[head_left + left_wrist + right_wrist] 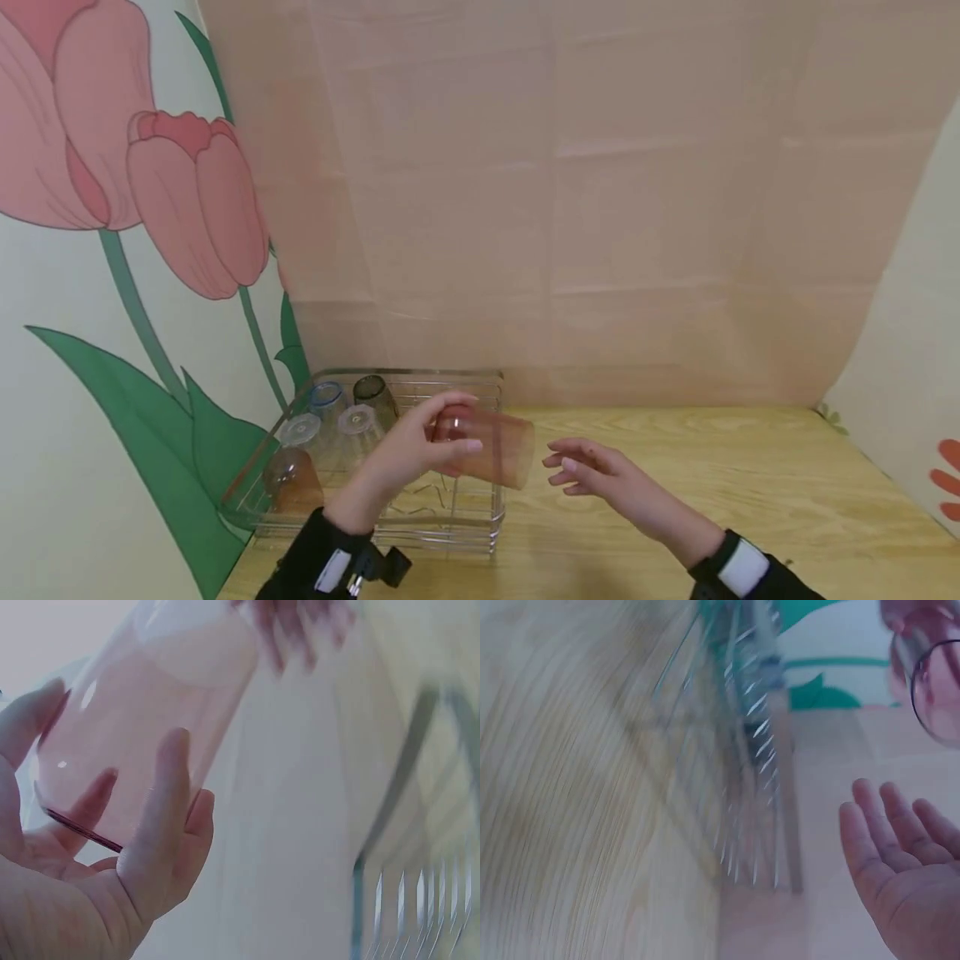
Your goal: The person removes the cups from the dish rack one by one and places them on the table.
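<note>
A pink see-through drinking glass [495, 446] lies tilted on its side in the air over the right part of a wire dish rack [442, 542]. My left hand [408, 446] grips it round its base end, thumb and fingers curled about the wall, as the left wrist view shows at the glass [150, 735]. Its open rim points right, toward my right hand [600, 479]. That hand hangs apart from the glass with loosely bent fingers and nothing in them; in the right wrist view its fingers [889, 836] look spread and relaxed.
Several glasses stand upside down in the rack's left half: a blue-rimmed one [327, 396], a dark one [375, 396], clear ones and a brownish one [292, 483]. The rack sits on a wood-grain table [675, 517], against a pinkish sheet [600, 208] and a tulip-painted wall [45, 375].
</note>
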Demonstrator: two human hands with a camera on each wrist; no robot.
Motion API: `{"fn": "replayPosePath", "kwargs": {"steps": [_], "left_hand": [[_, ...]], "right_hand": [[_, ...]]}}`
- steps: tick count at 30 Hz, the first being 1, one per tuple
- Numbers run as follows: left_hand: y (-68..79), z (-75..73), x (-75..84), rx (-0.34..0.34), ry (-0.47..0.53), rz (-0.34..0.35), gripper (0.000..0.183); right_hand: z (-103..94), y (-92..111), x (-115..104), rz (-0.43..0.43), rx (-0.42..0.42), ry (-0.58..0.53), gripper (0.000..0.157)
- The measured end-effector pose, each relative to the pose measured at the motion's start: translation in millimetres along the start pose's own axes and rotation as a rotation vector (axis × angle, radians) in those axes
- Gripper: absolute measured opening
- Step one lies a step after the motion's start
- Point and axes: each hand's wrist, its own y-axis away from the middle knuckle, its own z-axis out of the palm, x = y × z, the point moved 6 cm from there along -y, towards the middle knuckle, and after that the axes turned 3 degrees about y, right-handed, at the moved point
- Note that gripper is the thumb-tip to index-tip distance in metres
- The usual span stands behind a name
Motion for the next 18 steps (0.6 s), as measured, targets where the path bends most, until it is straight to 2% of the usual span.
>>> {"fn": "replayPosePath", "kwargs": {"steps": [4,8,13,18], "left_hand": [[-2.6,28.4,-4.0,-0.093,0.171,-0.021,0.054],[-4.8,46.7,-5.7,-0.143,0.248,-0.03,0.053],[-8.4,59.8,-5.2,-0.196,0.284,-0.03,0.05],[-11.6,64.5,-4.6,-0.194,0.296,-0.034,0.05]], "right_hand": [[7.1,0,-14,-0.034,-0.013,-0.101,0.048],[11.3,0,-24,-0.09,-0.016,-0.123,0.045],[10.4,0,-26,-0.076,0.042,-0.12,0.039],[6.9,3,-27,-0.07,0.116,-0.099,0.035]]}}
